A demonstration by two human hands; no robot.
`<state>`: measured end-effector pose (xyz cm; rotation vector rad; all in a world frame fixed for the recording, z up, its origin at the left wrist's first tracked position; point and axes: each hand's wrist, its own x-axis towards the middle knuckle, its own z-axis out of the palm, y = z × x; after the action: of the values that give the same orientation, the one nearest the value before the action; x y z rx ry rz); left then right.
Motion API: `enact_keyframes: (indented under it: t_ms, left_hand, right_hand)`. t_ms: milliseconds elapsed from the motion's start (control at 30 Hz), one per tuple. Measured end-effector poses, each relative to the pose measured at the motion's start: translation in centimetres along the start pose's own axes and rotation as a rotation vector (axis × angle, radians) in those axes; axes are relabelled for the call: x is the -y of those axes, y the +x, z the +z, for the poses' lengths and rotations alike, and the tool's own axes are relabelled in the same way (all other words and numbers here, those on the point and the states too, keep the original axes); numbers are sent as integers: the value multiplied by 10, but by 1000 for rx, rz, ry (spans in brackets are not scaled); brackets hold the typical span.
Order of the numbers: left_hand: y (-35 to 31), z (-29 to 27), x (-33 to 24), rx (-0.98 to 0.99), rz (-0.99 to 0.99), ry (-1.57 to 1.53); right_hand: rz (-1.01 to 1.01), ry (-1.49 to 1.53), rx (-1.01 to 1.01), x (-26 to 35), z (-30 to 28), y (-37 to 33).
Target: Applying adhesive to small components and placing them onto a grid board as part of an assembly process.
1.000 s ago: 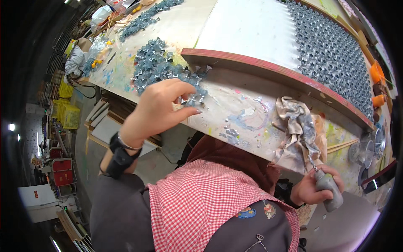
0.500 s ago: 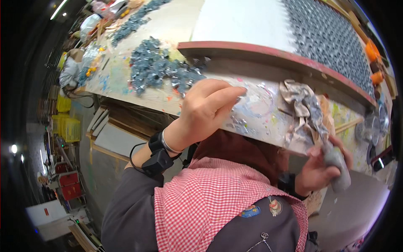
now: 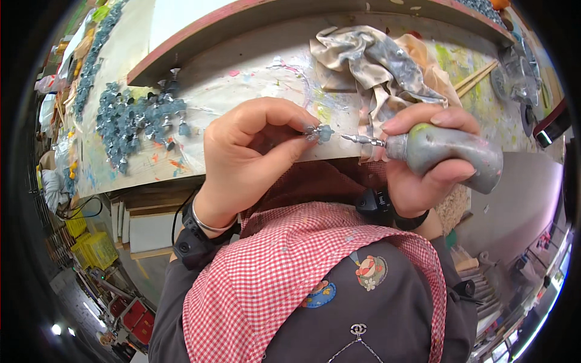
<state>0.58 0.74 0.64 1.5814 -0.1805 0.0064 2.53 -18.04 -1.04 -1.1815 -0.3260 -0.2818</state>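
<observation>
My left hand (image 3: 245, 151) pinches a small blue-grey piece (image 3: 323, 132) with shiny silvery bits between thumb and forefinger, over the table's front edge. My right hand (image 3: 408, 184) is wrapped round a grey-smeared squeeze bottle (image 3: 463, 154), which lies nearly level in the grip. Its metal nozzle (image 3: 363, 139) points left at the small piece, with a narrow gap between them. Left of my left hand, a pile of similar blue-grey and silvery pieces (image 3: 136, 124) lies on the table. Behind the bottle sits a crumpled, grey-stained cloth (image 3: 375, 57).
A red-edged board (image 3: 290, 11) crosses the far side of the paint-spattered table (image 3: 242, 72). Wooden sticks (image 3: 478, 78) and a clear plastic container (image 3: 517, 69) stand at the right. More blue-grey pieces (image 3: 91, 72) trail along the left. Yellow crates (image 3: 97, 249) are on the floor.
Both hands have come closer together. The bottle has swung from hanging tilted down to nearly level, its nozzle toward my left hand's piece. The whole view has shifted nearer the table edge.
</observation>
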Motion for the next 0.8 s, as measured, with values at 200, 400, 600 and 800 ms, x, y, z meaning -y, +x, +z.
enact_keyframes:
  t_ms: [200, 400, 600, 800]
  left_hand:
    - [1, -1, -7, 90, -57, 10]
    - [2, -2, -5, 110, -31, 81]
    - [1, -3, -5, 126, 10, 126]
    - [2, -2, 1, 85, 59, 67]
  right_hand:
    - [29, -151, 157, 4, -2, 2]
    - [50, -210, 220, 5, -2, 6]
    - [59, -202, 195, 7, 3, 6]
    - [72, -208, 218, 4, 4, 7]
